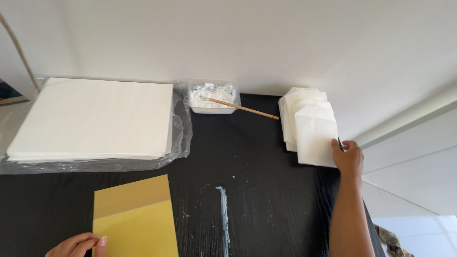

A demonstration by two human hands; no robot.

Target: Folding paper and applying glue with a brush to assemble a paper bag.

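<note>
My right hand [349, 158] rests on the near right corner of the top white folded paper piece [315, 135], which lies on a fanned pile of similar white pieces [297, 102] at the table's right edge. My left hand [81, 245] sits at the bottom left, fingertips touching the left edge of a yellow and tan cardboard sheet [135, 216] lying flat on the black table [257, 171].
A big stack of white paper sheets [95, 119] lies on clear plastic wrap [183, 128] at the back left. A small white tray of white paste [212, 97] holds a thin wooden stick [245, 109]. A streak of white paste [223, 214] marks the table.
</note>
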